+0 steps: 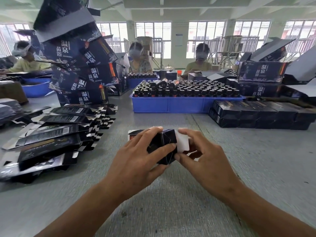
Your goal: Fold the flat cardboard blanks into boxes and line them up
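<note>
A small dark cardboard box (165,142) is held above the grey table (171,211) in front of me, one end turned toward me. My left hand (136,158) grips it from the left, fingers over the top and thumb underneath. My right hand (203,154) pinches the white end flap (182,142) at the box's right side. A loose pile of flat dark blanks (51,134) lies to the left. Finished dark boxes (256,113) stand lined up in two layers at the right.
A blue tray (171,105) full of dark bottles sits behind the box. Large dark cartons (82,65) are stacked high at the back left, more (259,74) at the back right. Three people sit across the table.
</note>
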